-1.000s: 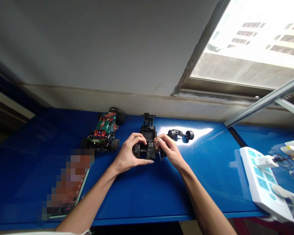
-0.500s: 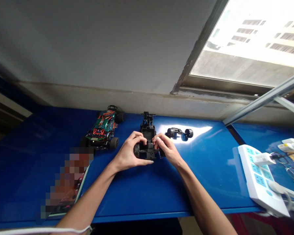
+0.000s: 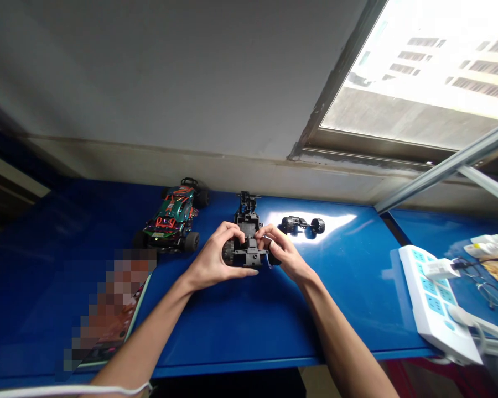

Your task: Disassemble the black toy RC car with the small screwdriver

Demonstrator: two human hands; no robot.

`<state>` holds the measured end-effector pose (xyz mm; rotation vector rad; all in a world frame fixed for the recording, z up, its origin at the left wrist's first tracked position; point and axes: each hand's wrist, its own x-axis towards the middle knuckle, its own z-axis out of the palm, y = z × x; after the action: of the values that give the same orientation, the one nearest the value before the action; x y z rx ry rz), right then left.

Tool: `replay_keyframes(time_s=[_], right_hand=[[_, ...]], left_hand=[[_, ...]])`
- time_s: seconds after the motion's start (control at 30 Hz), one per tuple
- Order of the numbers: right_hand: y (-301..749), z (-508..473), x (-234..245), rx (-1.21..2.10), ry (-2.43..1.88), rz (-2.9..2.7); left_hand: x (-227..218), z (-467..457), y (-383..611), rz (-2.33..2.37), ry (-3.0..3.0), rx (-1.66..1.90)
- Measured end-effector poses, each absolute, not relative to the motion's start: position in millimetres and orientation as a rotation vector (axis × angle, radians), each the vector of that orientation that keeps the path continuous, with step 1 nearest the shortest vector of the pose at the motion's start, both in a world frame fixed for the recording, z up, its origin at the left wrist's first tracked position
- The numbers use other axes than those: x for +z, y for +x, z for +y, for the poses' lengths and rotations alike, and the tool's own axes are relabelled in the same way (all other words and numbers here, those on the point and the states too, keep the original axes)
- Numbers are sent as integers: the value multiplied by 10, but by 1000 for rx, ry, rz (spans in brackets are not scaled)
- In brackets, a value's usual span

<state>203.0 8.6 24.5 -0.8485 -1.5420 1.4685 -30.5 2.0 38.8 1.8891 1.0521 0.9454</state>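
A black toy car chassis (image 3: pixel 247 226) lies lengthwise on the blue table, its wheeled end toward me. My left hand (image 3: pixel 213 257) curves around the left wheel (image 3: pixel 228 253), fingers on top of the chassis and thumb along its near edge. From the other side my right hand (image 3: pixel 284 251) closes on the right part of the same end, fingertips bent down onto it. A shiny purplish strip (image 3: pixel 269 260) shows by the right fingers; I cannot tell what it is. The right wheel is mostly hidden by that hand.
A green and orange toy car (image 3: pixel 174 213) stands at the left. To the right lies a black axle piece with two wheels (image 3: pixel 302 225). A tablet (image 3: pixel 136 309) with a blurred screen is at front left, a white power strip (image 3: pixel 415 309) at the right. The wall borders the back.
The chassis and both hands appear slightly further left, with the whole view shifted a little the same way. The right thumb and fingers have changed position slightly near the right wheel.
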Motion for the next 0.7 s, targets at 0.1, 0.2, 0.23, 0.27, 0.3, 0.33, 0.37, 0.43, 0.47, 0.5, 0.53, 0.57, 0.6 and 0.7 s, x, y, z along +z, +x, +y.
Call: replay_keyframes(time_s=[0.1,0.2,0.23,0.27,0.3,0.33,0.37,0.43,0.47,0.5,0.53,0.57,0.6,0.7], right_hand=[[2049,82,276,1507,-838,-1561],[2074,79,325,1531,-841,-1582],[2081,79,342,1537,-842,-1591],[2088,79,358,1544,-845,-1601],[2093,79,373,1550,-848,-1611],[2096,79,386,1556,-853,-1620],[2097,78,397,1560,-858,-1627],[2089,74,410,1559,-873,-1632],[2082,72,411,1552,-880,-1629],[2074,70,409,1542,-886,-1625],[2065,68,404,1531,-891,-1621],[2057,66,397,1518,-893,-1618],[2051,64,389,1505,-894,-1616],[2045,58,367,1466,-887,-1622]], left_hand=[[393,19,-305,1050,1881,932],[387,18,-312,1037,1872,924],[384,17,-314,1033,1869,921],[383,17,-317,1029,1864,918],[382,15,-319,1026,1858,915],[382,14,-320,1024,1853,912],[382,11,-321,1021,1849,910],[383,6,-320,1020,1851,906],[383,4,-319,1021,1856,904],[382,3,-318,1023,1862,904],[380,3,-318,1025,1867,904],[379,4,-318,1026,1870,905],[377,6,-318,1027,1871,907],[378,15,-324,1028,1862,912]])
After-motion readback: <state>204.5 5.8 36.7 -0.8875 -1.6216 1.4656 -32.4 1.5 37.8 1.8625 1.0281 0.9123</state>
